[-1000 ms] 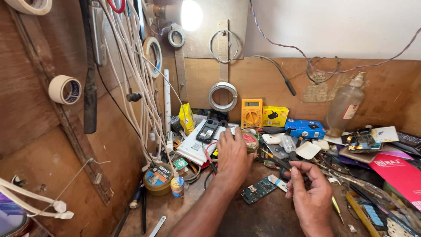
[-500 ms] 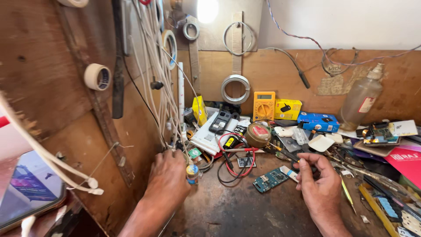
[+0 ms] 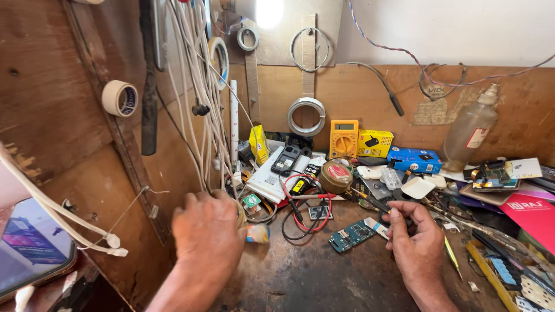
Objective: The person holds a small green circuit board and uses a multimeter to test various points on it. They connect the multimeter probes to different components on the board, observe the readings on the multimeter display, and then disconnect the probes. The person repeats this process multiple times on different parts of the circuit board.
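Observation:
My left hand (image 3: 208, 234) is blurred, low on the left by the wooden side wall. Its curled fingers rest over a round tin (image 3: 240, 212), next to a small bottle (image 3: 258, 233); whether it grips anything is unclear. My right hand (image 3: 413, 240) pinches a thin dark-handled tool (image 3: 373, 203) that points left. Just left of that hand, a blue-green circuit board (image 3: 352, 234) lies flat on the worn bench top (image 3: 324, 277).
Red and black test leads (image 3: 306, 211) loop behind the board. A yellow multimeter (image 3: 344, 138), yellow box (image 3: 374, 143), blue box (image 3: 413, 159) and plastic bottle (image 3: 469, 136) line the back. White cables (image 3: 196, 86) and a tape roll (image 3: 119, 98) hang on the left wall. Clutter fills the right side.
My left hand has moved from the middle of the bench over to the tin by the left wall. The view has turned left. My right hand stays by the board with the tool.

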